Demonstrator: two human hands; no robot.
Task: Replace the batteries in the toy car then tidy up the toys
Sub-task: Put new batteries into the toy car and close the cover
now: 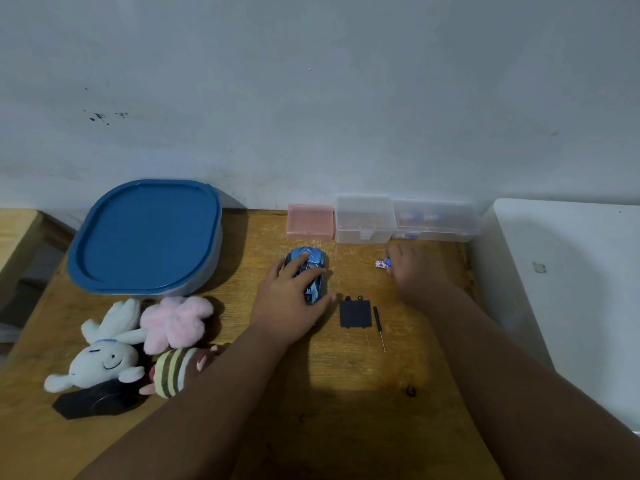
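On the wooden table point(346, 393), toys face a grey wall point(311, 98).

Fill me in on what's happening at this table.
A person is changing a toy car's batteries. The left hand rests on the blue toy car, while the right hand holds a small battery near the clear boxes. The black battery cover and screwdriver lie between them. Plush toys wait beside the blue-lidded bin.
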